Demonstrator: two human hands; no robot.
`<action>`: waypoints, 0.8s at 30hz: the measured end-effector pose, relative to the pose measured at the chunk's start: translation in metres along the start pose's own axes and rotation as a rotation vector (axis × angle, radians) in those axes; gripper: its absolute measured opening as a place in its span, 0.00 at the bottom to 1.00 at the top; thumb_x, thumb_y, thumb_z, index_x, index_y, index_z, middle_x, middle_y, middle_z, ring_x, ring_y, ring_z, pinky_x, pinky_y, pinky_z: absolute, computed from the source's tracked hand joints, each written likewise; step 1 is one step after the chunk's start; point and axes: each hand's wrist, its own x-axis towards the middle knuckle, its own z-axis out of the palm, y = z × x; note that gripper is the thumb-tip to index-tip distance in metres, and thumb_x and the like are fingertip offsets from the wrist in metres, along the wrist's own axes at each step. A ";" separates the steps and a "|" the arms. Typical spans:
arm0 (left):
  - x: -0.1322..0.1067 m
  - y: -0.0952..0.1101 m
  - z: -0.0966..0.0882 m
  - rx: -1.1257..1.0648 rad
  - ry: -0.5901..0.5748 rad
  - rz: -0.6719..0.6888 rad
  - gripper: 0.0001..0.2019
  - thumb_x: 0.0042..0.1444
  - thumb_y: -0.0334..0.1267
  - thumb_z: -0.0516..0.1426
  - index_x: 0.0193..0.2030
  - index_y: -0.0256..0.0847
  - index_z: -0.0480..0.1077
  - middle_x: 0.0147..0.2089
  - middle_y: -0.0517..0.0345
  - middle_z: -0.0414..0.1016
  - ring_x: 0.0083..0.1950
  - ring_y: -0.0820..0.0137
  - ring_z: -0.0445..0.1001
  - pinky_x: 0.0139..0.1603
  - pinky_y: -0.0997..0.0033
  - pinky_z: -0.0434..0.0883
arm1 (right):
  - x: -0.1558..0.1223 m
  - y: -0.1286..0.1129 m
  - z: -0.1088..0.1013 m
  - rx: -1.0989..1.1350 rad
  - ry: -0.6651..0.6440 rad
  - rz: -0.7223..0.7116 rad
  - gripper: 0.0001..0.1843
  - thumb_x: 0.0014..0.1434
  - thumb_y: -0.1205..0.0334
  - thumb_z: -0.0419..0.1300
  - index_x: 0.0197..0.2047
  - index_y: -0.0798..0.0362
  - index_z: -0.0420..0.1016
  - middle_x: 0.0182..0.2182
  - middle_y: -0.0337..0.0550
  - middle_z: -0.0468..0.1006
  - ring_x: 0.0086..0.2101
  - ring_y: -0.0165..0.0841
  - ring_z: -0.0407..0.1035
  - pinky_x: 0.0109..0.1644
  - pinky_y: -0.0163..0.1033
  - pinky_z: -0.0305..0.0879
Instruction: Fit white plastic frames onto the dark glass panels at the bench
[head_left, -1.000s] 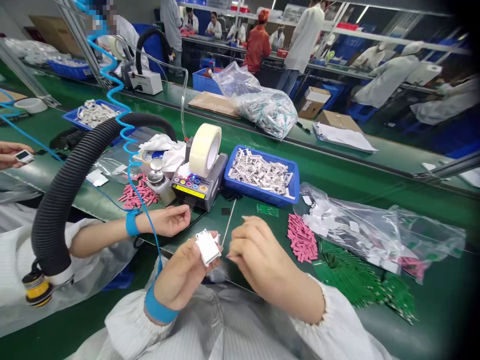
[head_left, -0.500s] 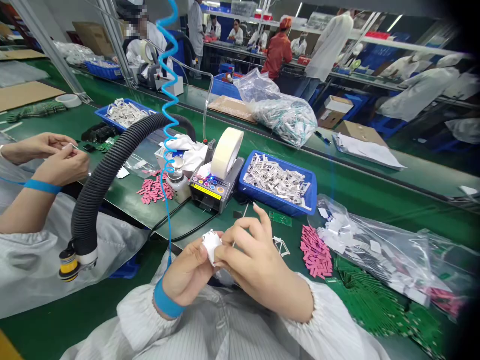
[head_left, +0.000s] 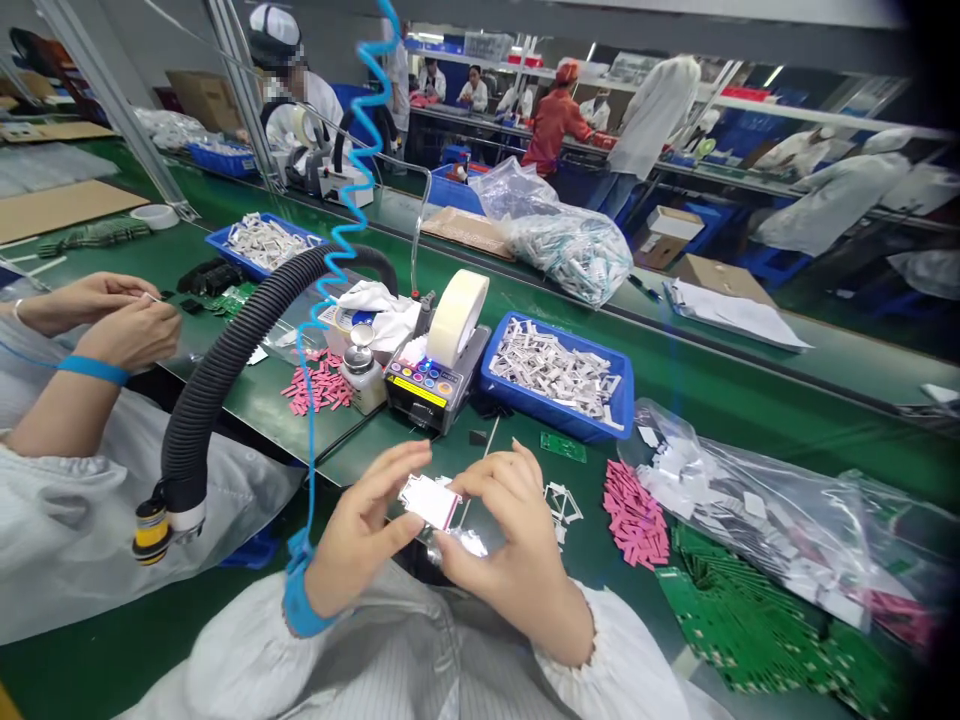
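White striped smock (head_left: 352, 665), gathered cuffs (head_left: 574, 640), blue strap (head_left: 300, 605) on left wrist.

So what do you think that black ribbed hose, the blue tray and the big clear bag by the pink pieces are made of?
The black ribbed hose looks like flexible plastic or rubber: matte, with deep ribs, and bent in a long curve. The blue tray seems to be moulded plastic, smooth with a slight sheen. The clear bag looks like thin plastic film: see-through, creased and shiny.
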 end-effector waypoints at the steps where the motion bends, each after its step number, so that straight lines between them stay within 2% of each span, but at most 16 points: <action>1: 0.002 0.005 -0.007 0.219 -0.039 0.114 0.23 0.50 0.37 0.60 0.55 0.52 0.67 0.60 0.53 0.67 0.62 0.58 0.60 0.63 0.52 0.55 | 0.001 0.001 -0.002 -0.008 -0.041 -0.005 0.10 0.44 0.65 0.62 0.33 0.51 0.68 0.28 0.37 0.70 0.34 0.34 0.65 0.55 0.55 0.48; 3: 0.006 0.017 -0.018 0.542 -0.188 0.281 0.26 0.51 0.31 0.59 0.56 0.56 0.65 0.57 0.56 0.71 0.62 0.61 0.61 0.65 0.48 0.48 | 0.004 0.002 -0.005 -0.025 -0.110 -0.023 0.09 0.45 0.65 0.62 0.33 0.51 0.69 0.28 0.37 0.70 0.34 0.34 0.65 0.55 0.55 0.48; 4: 0.007 0.023 -0.022 0.624 -0.266 0.310 0.25 0.52 0.29 0.57 0.55 0.57 0.66 0.55 0.58 0.73 0.61 0.62 0.64 0.66 0.46 0.44 | 0.005 0.002 -0.006 -0.031 -0.133 -0.034 0.09 0.45 0.65 0.62 0.33 0.51 0.70 0.28 0.38 0.70 0.35 0.34 0.64 0.55 0.55 0.48; 5: 0.008 0.029 -0.023 0.643 -0.323 0.305 0.23 0.52 0.27 0.56 0.53 0.57 0.68 0.53 0.59 0.75 0.59 0.62 0.66 0.66 0.44 0.42 | 0.005 0.002 -0.006 -0.036 -0.149 -0.045 0.09 0.45 0.65 0.61 0.33 0.51 0.70 0.28 0.38 0.70 0.34 0.34 0.64 0.55 0.55 0.48; 7: 0.006 0.036 -0.023 0.504 -0.315 0.174 0.18 0.52 0.26 0.56 0.46 0.52 0.73 0.50 0.56 0.77 0.55 0.62 0.71 0.65 0.43 0.41 | 0.006 0.000 -0.002 -0.039 -0.176 -0.061 0.09 0.45 0.65 0.61 0.34 0.52 0.71 0.28 0.38 0.70 0.34 0.34 0.64 0.56 0.56 0.48; 10: -0.004 0.034 -0.023 0.003 -0.113 -0.163 0.14 0.45 0.22 0.59 0.36 0.44 0.78 0.45 0.48 0.79 0.53 0.61 0.72 0.66 0.52 0.47 | 0.005 -0.003 0.011 0.008 -0.221 -0.043 0.07 0.45 0.65 0.61 0.32 0.51 0.72 0.28 0.38 0.70 0.34 0.34 0.63 0.55 0.55 0.48; 12: -0.014 0.022 -0.030 -0.282 0.055 -0.345 0.16 0.42 0.18 0.59 0.33 0.41 0.78 0.43 0.47 0.80 0.55 0.63 0.71 0.64 0.63 0.54 | 0.006 -0.003 0.025 0.163 -0.292 0.065 0.06 0.44 0.64 0.62 0.30 0.51 0.73 0.27 0.37 0.70 0.33 0.34 0.62 0.52 0.52 0.52; 13: -0.020 0.014 -0.036 -0.362 0.126 -0.410 0.17 0.42 0.16 0.59 0.34 0.40 0.78 0.43 0.47 0.80 0.55 0.64 0.71 0.62 0.69 0.58 | 0.006 -0.001 0.033 0.322 -0.318 0.198 0.07 0.42 0.64 0.63 0.29 0.52 0.73 0.27 0.37 0.71 0.33 0.33 0.63 0.49 0.49 0.55; 15: -0.033 -0.007 -0.053 -0.407 0.270 -0.491 0.15 0.42 0.16 0.59 0.34 0.35 0.78 0.42 0.47 0.81 0.52 0.66 0.74 0.56 0.79 0.64 | 0.009 0.006 0.051 0.701 -0.277 0.584 0.10 0.39 0.62 0.66 0.28 0.53 0.73 0.26 0.37 0.71 0.30 0.31 0.63 0.41 0.41 0.58; 16: -0.040 -0.019 -0.064 -0.425 0.333 -0.518 0.14 0.44 0.17 0.58 0.36 0.33 0.78 0.43 0.46 0.80 0.49 0.67 0.75 0.53 0.80 0.67 | 0.011 0.012 0.059 0.859 -0.204 0.778 0.12 0.39 0.60 0.67 0.29 0.53 0.73 0.26 0.36 0.71 0.28 0.29 0.63 0.36 0.38 0.58; 18: -0.055 -0.041 -0.090 -0.561 0.541 -0.533 0.12 0.52 0.21 0.55 0.41 0.31 0.76 0.40 0.45 0.81 0.44 0.65 0.78 0.48 0.72 0.73 | 0.014 0.026 0.074 1.023 -0.017 1.063 0.15 0.42 0.54 0.65 0.31 0.54 0.71 0.24 0.34 0.69 0.23 0.25 0.60 0.29 0.34 0.56; 20: -0.069 -0.057 -0.118 -0.697 0.810 -0.455 0.19 0.57 0.21 0.48 0.52 0.34 0.69 0.36 0.50 0.82 0.40 0.66 0.79 0.43 0.67 0.77 | 0.018 0.040 0.085 1.043 0.119 1.182 0.16 0.44 0.51 0.63 0.31 0.53 0.68 0.23 0.33 0.67 0.19 0.23 0.57 0.25 0.33 0.54; 21: -0.076 -0.062 -0.132 -0.759 0.895 -0.421 0.21 0.59 0.23 0.45 0.58 0.36 0.63 0.36 0.52 0.82 0.39 0.68 0.79 0.41 0.68 0.77 | 0.019 0.045 0.089 1.058 0.175 1.228 0.16 0.44 0.51 0.64 0.30 0.53 0.66 0.22 0.32 0.66 0.19 0.23 0.57 0.24 0.32 0.53; 22: -0.083 -0.064 -0.145 -0.824 0.933 -0.380 0.24 0.61 0.24 0.44 0.63 0.40 0.56 0.37 0.55 0.82 0.40 0.68 0.79 0.41 0.69 0.78 | 0.021 0.049 0.093 1.071 0.229 1.268 0.16 0.43 0.51 0.64 0.29 0.52 0.65 0.22 0.32 0.66 0.18 0.23 0.56 0.23 0.32 0.53; 24: -0.093 -0.064 -0.164 -0.873 0.962 -0.311 0.26 0.62 0.25 0.42 0.66 0.46 0.48 0.39 0.60 0.82 0.41 0.70 0.79 0.41 0.71 0.78 | 0.026 0.053 0.098 1.088 0.317 1.315 0.16 0.42 0.52 0.65 0.28 0.52 0.65 0.21 0.32 0.67 0.18 0.22 0.56 0.24 0.32 0.53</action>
